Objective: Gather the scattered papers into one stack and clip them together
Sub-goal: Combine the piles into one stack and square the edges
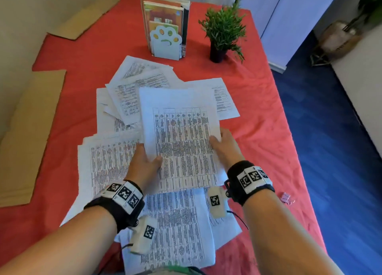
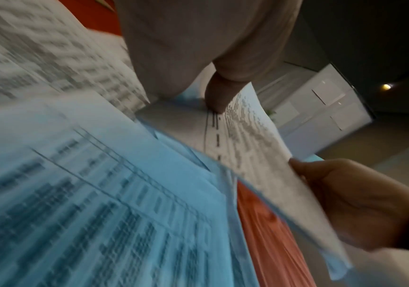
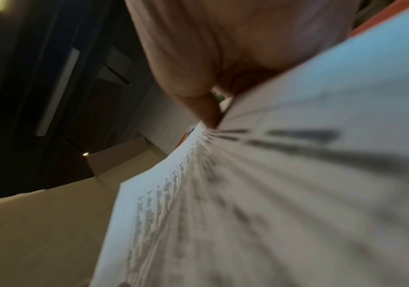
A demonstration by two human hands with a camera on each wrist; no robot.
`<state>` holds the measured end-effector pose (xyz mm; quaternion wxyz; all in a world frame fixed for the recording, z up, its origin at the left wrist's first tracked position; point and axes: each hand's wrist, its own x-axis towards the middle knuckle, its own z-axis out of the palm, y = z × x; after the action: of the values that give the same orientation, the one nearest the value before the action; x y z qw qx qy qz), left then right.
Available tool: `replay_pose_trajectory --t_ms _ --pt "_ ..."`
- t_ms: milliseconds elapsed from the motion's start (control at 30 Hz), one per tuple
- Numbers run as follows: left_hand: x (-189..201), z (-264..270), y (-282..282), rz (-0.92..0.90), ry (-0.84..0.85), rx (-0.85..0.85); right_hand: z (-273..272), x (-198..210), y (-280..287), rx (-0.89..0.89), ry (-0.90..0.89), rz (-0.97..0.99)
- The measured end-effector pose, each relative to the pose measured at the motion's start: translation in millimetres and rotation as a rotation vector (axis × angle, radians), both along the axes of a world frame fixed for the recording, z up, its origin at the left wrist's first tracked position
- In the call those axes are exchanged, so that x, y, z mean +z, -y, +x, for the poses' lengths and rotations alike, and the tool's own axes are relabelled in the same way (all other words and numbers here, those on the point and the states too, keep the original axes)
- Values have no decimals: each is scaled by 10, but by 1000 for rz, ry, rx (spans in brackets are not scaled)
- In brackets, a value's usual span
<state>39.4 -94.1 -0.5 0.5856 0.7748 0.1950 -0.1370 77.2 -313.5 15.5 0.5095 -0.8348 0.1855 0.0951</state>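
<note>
Printed sheets lie scattered over the red tablecloth (image 1: 268, 113). I hold one sheet (image 1: 182, 134) with a printed table lifted above the rest. My left hand (image 1: 144, 161) pinches its left edge, thumb on top. My right hand (image 1: 223, 144) grips its right edge. In the left wrist view the held sheet (image 2: 255, 147) curves up between my left thumb (image 2: 218, 93) and my right hand (image 2: 360, 203). The right wrist view shows the same sheet (image 3: 272, 194) close up and blurred under my thumb (image 3: 203, 108). More papers (image 1: 107, 161) lie below, and others (image 1: 140, 84) fan out further back. A pink binder clip (image 1: 286, 198) lies right of my right wrist.
A paw-shaped bookend with books (image 1: 165, 26) stands at the back centre, a small potted plant (image 1: 223, 32) to its right. Flat cardboard pieces (image 1: 31, 134) lie along the left edge. The table's right edge drops to a blue floor (image 1: 330, 150).
</note>
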Motion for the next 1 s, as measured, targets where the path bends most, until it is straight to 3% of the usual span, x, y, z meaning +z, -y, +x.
replay_pose_trajectory --t_ms 200,333,467,600,733,833,900,1000 --pt "-20 -38 480 -95 -52 -160 -104 -184 1070 -242 -35 -278" --pt "-191 -98 285 163 -42 -168 -127 -210 1717 -319 -93 -430" --pt "-347 -266 -55 516 -102 -177 -31 -255 2001 -276 -195 -566" --pt "-329 -341 -299 703 -203 -117 84 -258 1835 -268 -212 -747" --pt "-367 -359 -559 767 -286 -16 50 -157 1091 36 -51 -507" --pt "-420 -379 -756 732 -324 53 -262 -163 394 350 -229 -427" --pt "-421 -393 -849 710 -335 69 -495 -210 60 556 -396 -525" --pt "-399 -443 -921 669 -336 84 -768 -318 -208 614 -485 -658"
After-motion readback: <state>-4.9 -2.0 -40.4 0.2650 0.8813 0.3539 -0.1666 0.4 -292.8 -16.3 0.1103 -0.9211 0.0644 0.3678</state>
